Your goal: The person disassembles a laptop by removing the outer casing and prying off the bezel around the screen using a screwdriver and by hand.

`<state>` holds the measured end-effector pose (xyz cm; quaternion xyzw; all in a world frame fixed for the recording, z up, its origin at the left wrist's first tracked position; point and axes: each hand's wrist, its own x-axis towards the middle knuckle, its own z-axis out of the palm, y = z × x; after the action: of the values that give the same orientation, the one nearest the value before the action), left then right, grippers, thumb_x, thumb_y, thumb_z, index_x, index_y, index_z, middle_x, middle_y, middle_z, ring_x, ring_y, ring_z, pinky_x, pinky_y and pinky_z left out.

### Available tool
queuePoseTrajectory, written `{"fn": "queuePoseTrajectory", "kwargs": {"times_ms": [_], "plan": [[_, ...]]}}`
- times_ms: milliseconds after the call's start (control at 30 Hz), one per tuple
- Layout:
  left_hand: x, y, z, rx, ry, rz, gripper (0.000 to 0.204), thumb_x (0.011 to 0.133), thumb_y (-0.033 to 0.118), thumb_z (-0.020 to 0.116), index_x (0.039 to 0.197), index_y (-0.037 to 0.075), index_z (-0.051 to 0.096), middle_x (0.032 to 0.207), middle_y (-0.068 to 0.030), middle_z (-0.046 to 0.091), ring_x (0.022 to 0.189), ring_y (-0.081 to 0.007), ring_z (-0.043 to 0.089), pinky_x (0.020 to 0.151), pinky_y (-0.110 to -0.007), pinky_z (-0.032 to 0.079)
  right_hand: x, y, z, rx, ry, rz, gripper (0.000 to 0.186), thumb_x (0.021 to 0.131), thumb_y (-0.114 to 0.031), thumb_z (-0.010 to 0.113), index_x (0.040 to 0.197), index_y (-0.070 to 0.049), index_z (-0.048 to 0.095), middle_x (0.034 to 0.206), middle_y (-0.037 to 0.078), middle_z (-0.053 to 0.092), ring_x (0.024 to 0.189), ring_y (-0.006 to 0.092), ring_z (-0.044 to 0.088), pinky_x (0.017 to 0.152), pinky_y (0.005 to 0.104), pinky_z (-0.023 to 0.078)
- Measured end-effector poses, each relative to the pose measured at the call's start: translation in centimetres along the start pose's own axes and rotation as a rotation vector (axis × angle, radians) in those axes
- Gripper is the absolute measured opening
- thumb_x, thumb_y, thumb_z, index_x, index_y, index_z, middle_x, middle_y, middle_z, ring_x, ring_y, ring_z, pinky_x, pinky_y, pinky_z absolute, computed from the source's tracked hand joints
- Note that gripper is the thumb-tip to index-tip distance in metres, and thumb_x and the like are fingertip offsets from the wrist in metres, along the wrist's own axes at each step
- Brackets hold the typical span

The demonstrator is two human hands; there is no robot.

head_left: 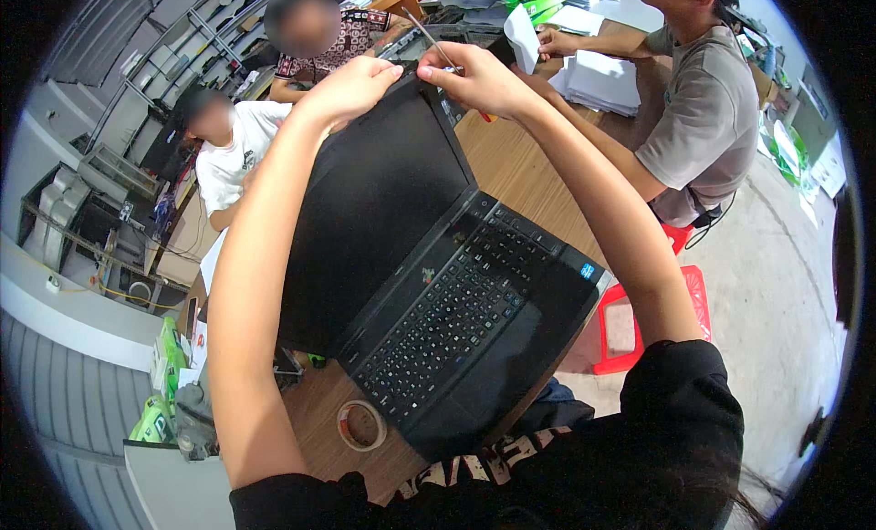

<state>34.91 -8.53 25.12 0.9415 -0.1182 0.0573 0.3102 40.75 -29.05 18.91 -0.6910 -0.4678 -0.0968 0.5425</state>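
Observation:
A black laptop lies opened on the wooden table, its dark screen tilted back and its keyboard toward me. My left hand is closed at the top edge of the screen, thumb and fingers gripping the rim. Close beside it, at the screen's top right corner, my right hand pinches a thin, rod-like tool whose one end sticks up past the fingers. Its other end is hidden in the hand.
A roll of tape lies left of the laptop. Two people sit across at the left; another at the right handles white paper sheets. A red plastic stool stands on the floor to the right. Shelving lines the far left.

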Motion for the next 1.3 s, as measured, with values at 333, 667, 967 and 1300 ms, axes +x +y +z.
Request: {"fn": "queuePoseTrajectory", "kwargs": {"times_ms": [333, 667, 967, 1300], "plan": [[-0.2, 1.0, -0.8, 0.161, -0.064, -0.198, 0.039, 0.104, 0.029, 0.049, 0.116, -0.005, 0.064, 0.099, -0.0057, 0.068, 0.089, -0.0102, 0.059, 0.082, -0.028, 0.047, -1.5, -1.7, -0.1, -0.11, 0.095, -0.044, 0.031, 0.087, -0.032, 0.073, 0.092, -0.002, 0.069, 0.076, 0.012, 0.069, 0.071, 0.0197, 0.066, 0.067, 0.0346, 0.051], [-1.3, 1.7, -0.3, -0.136, -0.064, -0.129, 0.039, 0.104, 0.028, 0.049, 0.105, -0.006, 0.067, 0.089, -0.0073, 0.069, 0.077, -0.0108, 0.06, 0.071, -0.028, 0.05, -0.7, 0.7, 0.8, 0.345, 0.032, 0.2, 0.041, 0.089, -0.039, 0.072, 0.107, -0.003, 0.066, 0.072, -0.004, 0.055, 0.059, 0.004, 0.048, 0.05, 0.0213, 0.038], [-0.3, 1.2, -1.7, -0.099, -0.28, -0.175, 0.036, 0.105, 0.028, 0.047, 0.114, -0.002, 0.065, 0.099, -0.0049, 0.069, 0.088, -0.0093, 0.062, 0.081, -0.026, 0.05, -3.1, 4.2, 1.7, 0.241, 0.052, 0.28, 0.042, 0.081, -0.04, 0.08, 0.103, -0.006, 0.07, 0.087, 0.001, 0.067, 0.068, 0.0074, 0.058, 0.058, 0.0268, 0.048], [-1.5, 1.2, -0.7, -0.125, -0.128, -0.214, 0.042, 0.104, 0.036, 0.048, 0.119, 0.001, 0.065, 0.108, -0.0058, 0.07, 0.091, -0.0109, 0.063, 0.084, -0.027, 0.05, -6.9, 6.6, 3.6, 0.07, 0.05, 0.215, 0.039, 0.086, -0.034, 0.077, 0.102, -0.002, 0.062, 0.081, -0.002, 0.065, 0.066, 0.0071, 0.059, 0.052, 0.0244, 0.044]]}}
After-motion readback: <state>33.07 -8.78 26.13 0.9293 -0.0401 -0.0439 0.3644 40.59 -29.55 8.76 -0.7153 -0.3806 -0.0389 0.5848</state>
